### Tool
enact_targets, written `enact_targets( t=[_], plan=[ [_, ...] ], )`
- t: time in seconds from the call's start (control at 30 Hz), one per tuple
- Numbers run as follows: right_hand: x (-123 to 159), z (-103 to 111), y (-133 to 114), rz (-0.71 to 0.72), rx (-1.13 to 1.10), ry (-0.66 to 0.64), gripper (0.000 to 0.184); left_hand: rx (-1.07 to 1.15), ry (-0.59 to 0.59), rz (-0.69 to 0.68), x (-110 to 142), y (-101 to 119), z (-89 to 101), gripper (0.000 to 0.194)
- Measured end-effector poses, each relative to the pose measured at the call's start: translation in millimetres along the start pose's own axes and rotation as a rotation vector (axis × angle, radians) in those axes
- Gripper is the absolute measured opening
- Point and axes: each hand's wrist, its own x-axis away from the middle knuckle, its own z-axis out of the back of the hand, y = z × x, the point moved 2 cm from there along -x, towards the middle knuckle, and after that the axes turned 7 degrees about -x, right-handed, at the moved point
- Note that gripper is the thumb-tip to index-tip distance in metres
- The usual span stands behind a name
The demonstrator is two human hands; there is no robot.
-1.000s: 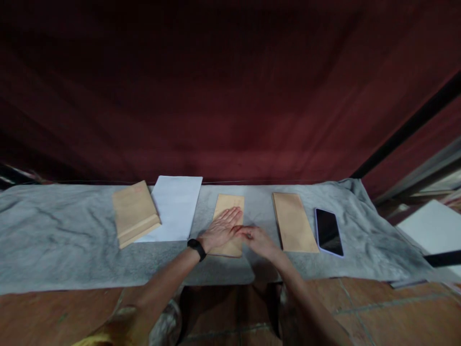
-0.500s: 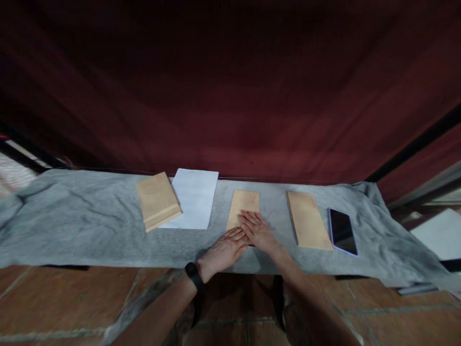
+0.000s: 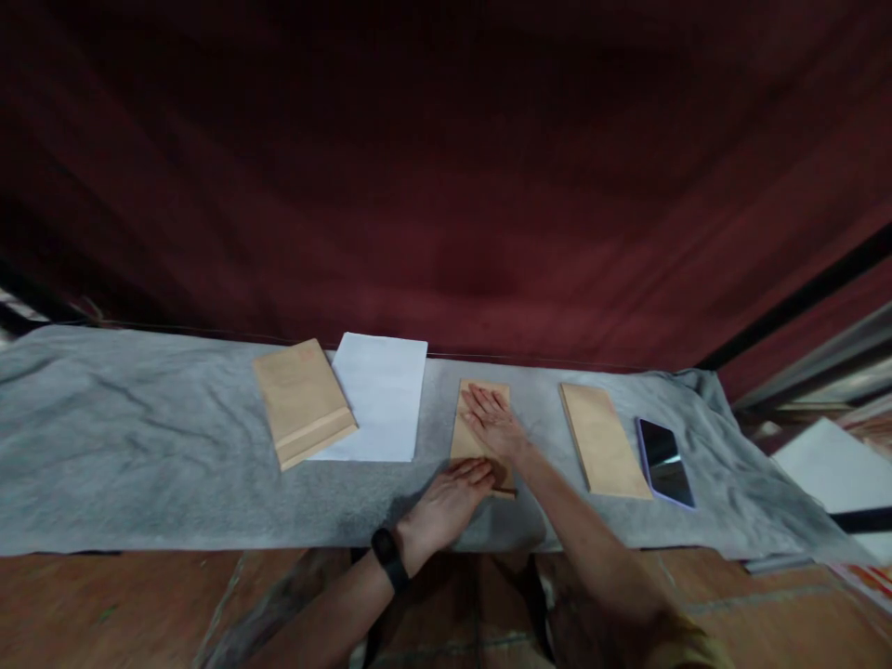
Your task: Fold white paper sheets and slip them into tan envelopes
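A narrow brown paper envelope lies on the grey cloth in front of me, partly covered by both hands. My right hand rests flat on its far half, fingers stretched out. Across the near half lies my left hand, also flat, with a black band on its wrist. To the right is a thicker brown envelope bundle. On the left, a stack of brown envelopes with a folded edge overlaps white paper sheets.
Grey cloth covers the long bench or table. A phone in a purple case lies beside the right-hand envelopes. Dark red fabric hangs behind the far edge. White paper shows at the far right, past a black bar.
My right hand has slid away from me to the far end of the envelope. The left hand stays on the near end, so the hands are now apart. The view has shifted slightly.
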Motion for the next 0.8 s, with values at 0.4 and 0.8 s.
enact_targets(
  t=[0.4, 0.8],
  plan=[
    [41.8, -0.4, -15.9, -0.020, -0.062, -0.060, 0.055, 0.091, -0.027, -0.003, -0.2, 3.7, 11.5, 0.035],
    [116.7, 10.1, -29.9, 0.000, -0.222, -0.039, 0.048, 0.123, 0.033, 0.130, 7.8, -5.0, 4.6, 0.023]
  ],
)
